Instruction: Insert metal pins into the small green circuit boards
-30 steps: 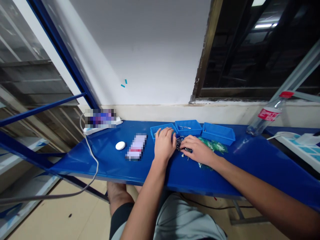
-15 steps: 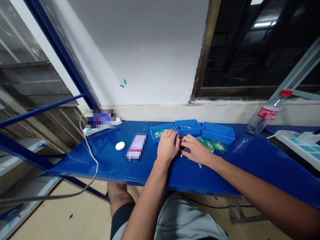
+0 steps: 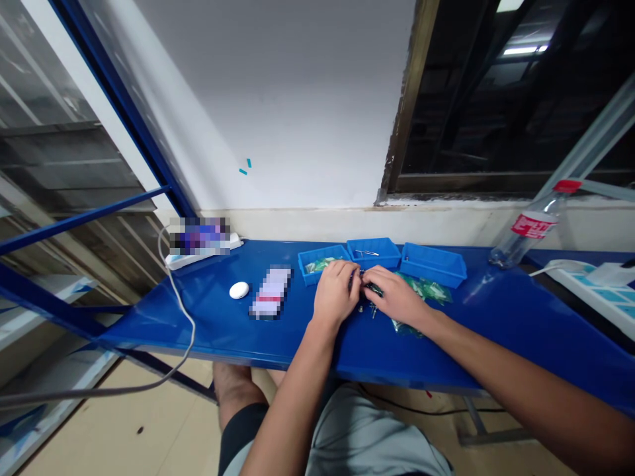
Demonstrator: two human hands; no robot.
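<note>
My left hand [image 3: 336, 292] and my right hand [image 3: 394, 297] meet over the blue table, their fingers curled in and nearly touching. A small dark piece [image 3: 376, 289] shows under the right fingers; most of it is covered, and its kind is not clear. What the left fingers close around is hidden. Just in front of the fingertips lie a small round metal part [image 3: 360, 309] and a few thin metal pieces [image 3: 374, 310]. Green-tinted plastic bags [image 3: 429, 289] lie beyond the right hand, and another bag [image 3: 405, 328] is partly under the right wrist.
Along the back stand a blue bin with small bags [image 3: 306, 258], a blue bin with metal tools [image 3: 391, 259] and a third blue bin [image 3: 434, 270]. A plastic bottle [image 3: 533, 225] is at right. A white oval case [image 3: 239, 290] and a blurred flat item [image 3: 270, 292] lie left.
Both hands have shifted slightly, with the right fingers raised a little and moved right. More of the thin metal pieces in front of them now shows.
</note>
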